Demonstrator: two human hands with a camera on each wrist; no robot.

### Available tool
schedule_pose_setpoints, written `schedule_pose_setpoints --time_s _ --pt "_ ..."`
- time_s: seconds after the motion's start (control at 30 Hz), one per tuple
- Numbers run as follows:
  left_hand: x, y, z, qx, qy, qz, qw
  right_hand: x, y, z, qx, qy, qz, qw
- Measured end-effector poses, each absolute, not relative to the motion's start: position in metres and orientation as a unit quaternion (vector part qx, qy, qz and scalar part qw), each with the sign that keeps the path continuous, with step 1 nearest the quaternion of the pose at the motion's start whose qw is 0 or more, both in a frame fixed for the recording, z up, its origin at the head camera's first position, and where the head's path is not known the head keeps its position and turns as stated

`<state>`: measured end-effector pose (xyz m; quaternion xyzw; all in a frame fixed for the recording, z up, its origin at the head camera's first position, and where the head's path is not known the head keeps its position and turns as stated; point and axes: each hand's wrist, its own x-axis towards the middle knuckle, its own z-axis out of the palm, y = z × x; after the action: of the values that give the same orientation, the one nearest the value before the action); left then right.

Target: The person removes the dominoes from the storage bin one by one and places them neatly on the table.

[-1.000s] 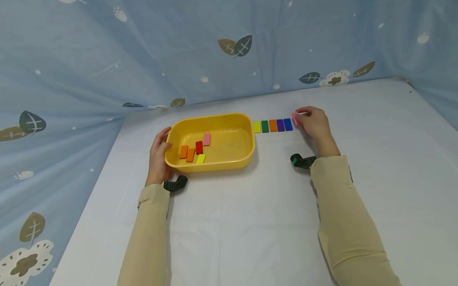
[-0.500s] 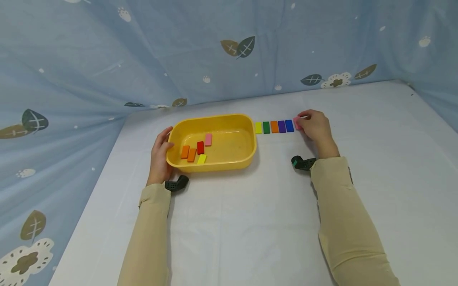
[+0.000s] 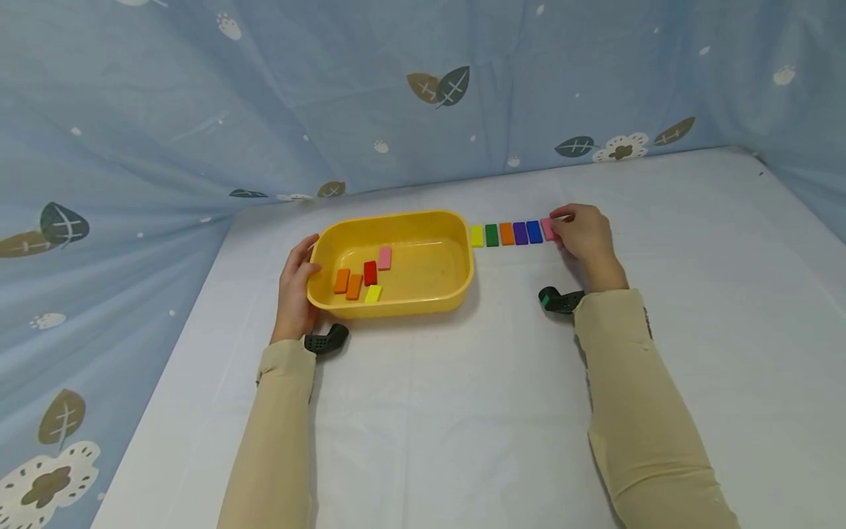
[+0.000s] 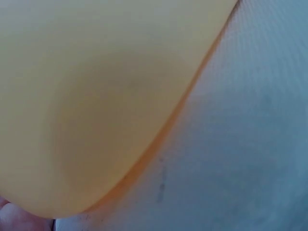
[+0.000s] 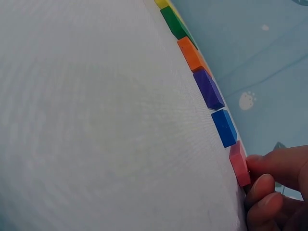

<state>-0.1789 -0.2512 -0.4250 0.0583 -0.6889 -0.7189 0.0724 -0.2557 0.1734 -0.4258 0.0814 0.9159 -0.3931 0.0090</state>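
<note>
My right hand (image 3: 587,236) has its fingers on a pink block (image 3: 548,228) at the right end of a row on the table. In the right wrist view, fingertips of the hand (image 5: 281,185) pinch the far side of the pink block (image 5: 239,163), beside the blue block (image 5: 224,128). Leftward from the blue one lie purple (image 3: 520,233), orange (image 3: 506,234), green (image 3: 491,235) and yellow (image 3: 477,236) blocks. My left hand (image 3: 294,294) grips the left end of the yellow tray (image 3: 423,305), thumb over its rim.
Inside the tray lie two orange blocks (image 3: 354,286), a red block (image 3: 370,272), a pink block (image 3: 385,258) and a yellow block (image 3: 373,294). The white-covered table (image 3: 423,411) ends at a blue patterned cloth (image 3: 344,95) behind. Black devices (image 3: 560,300) sit at both wrists.
The pink block in my right hand came down from a tilted position to lie in line beside the blue block. My left hand keeps its grip on the tray.
</note>
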Motion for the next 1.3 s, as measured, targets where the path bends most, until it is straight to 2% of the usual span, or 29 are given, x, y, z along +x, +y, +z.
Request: schedule_pose_setpoints --time_s 0.83,1.3 --pt "-0.1789 -0.2508 -0.4252 0.057 -0.69 -0.718 0.073 -0.2538 0.1722 -0.4234 0.091 0.904 -0.416 0.027" --pt "-0.1791 -0.2529 -0.428 0.045 -0.68 -0.727 0.078 -0.2556 0.1711 -0.4202 0.082 0.903 -0.422 -0.02"
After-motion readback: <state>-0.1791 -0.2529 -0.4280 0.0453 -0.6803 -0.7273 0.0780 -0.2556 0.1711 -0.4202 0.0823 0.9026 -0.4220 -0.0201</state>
